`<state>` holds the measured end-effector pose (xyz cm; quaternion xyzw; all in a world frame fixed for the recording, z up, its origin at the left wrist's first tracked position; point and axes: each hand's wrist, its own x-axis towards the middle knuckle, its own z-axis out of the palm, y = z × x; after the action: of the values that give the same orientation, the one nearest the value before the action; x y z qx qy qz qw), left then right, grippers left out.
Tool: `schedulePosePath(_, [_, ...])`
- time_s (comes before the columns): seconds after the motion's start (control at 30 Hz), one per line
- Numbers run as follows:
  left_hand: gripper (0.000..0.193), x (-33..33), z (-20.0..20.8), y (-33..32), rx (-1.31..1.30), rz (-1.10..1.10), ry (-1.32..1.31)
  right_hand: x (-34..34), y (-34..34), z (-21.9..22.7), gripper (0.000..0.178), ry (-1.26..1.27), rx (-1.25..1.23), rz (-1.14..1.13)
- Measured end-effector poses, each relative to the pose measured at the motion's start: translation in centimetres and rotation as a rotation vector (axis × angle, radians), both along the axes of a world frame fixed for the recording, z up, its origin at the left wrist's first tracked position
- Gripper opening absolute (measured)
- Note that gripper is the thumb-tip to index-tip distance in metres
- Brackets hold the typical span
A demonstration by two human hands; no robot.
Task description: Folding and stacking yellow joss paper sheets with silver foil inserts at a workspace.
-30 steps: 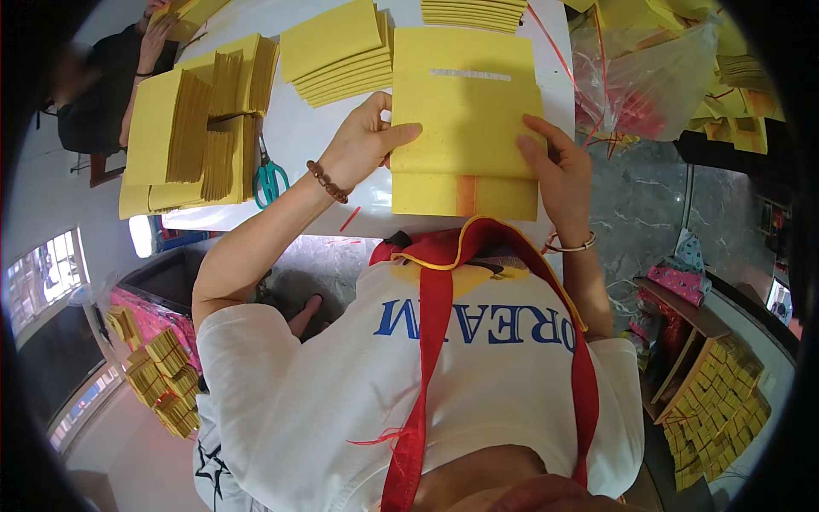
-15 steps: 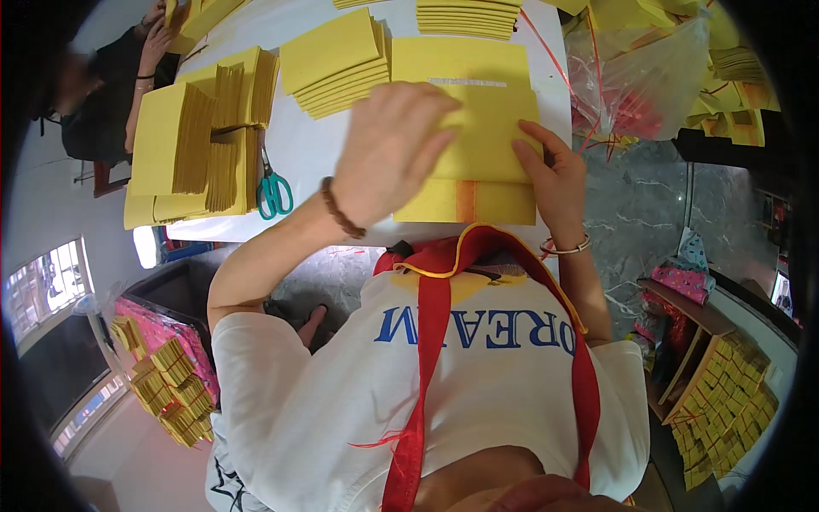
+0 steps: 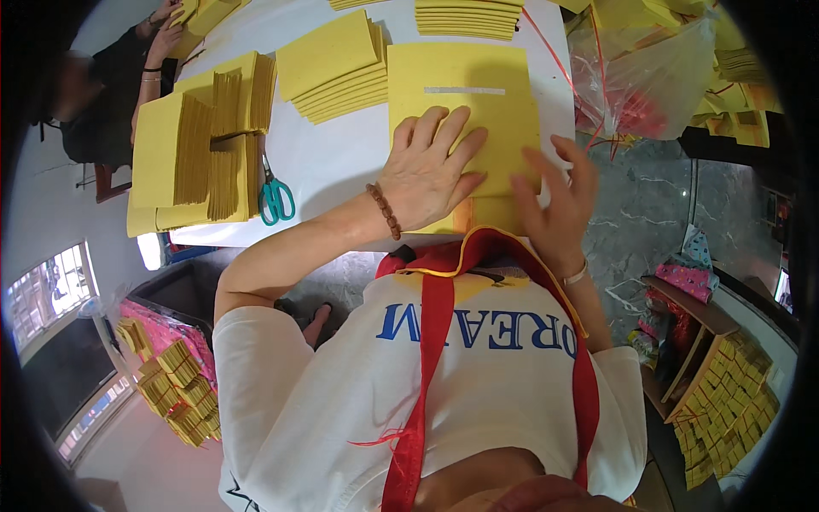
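A yellow paper sheet lies in front of me at the table's near edge, with a narrow whitish strip across its upper part. Flat on the lower left of this sheet rests my left hand, fingers spread. My right hand is at the sheet's lower right edge, its fingers apart and slightly blurred; whether they touch the paper I cannot tell. Below the sheet, more yellow paper with an orange band shows in part, mostly covered by my left hand and the red strap.
Fanned yellow paper stacks and thick folded bundles stand left on the white table. Teal-handled scissors lie beside the bundles. A clear plastic bag hangs at right. Another person's hand handles yellow paper at far left.
My left hand has come down and flattened onto the sheet. My right hand has slid nearer to me along the right edge, its fingers spreading.
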<state>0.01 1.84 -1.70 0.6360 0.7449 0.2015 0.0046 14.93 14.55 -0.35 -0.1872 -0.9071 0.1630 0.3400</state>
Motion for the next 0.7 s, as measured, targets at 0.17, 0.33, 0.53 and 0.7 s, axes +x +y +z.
schedulePosePath(0.17, [0.051, 0.1, -0.2, -0.1, 0.007, 0.006, -0.011, 2.2, -1.2, -1.3, 0.029, -0.254, 0.044, 0.341])
schedulePosePath(0.33, [0.050, -0.4, 0.2, -0.7, 0.039, -0.031, -0.035, 2.3, -1.7, -2.9, 0.029, -0.240, -0.011, 0.326])
schedulePosePath(0.53, [0.050, 0.3, 1.0, -0.7, -0.019, -0.139, 0.052, 2.7, -0.6, -2.7, 0.026, -0.186, -0.172, 0.369])
schedulePosePath(0.7, [0.057, 0.7, 0.2, -0.4, 0.078, -0.046, 0.342, 2.7, 1.0, -2.5, 0.028, 0.293, -0.879, 0.337])
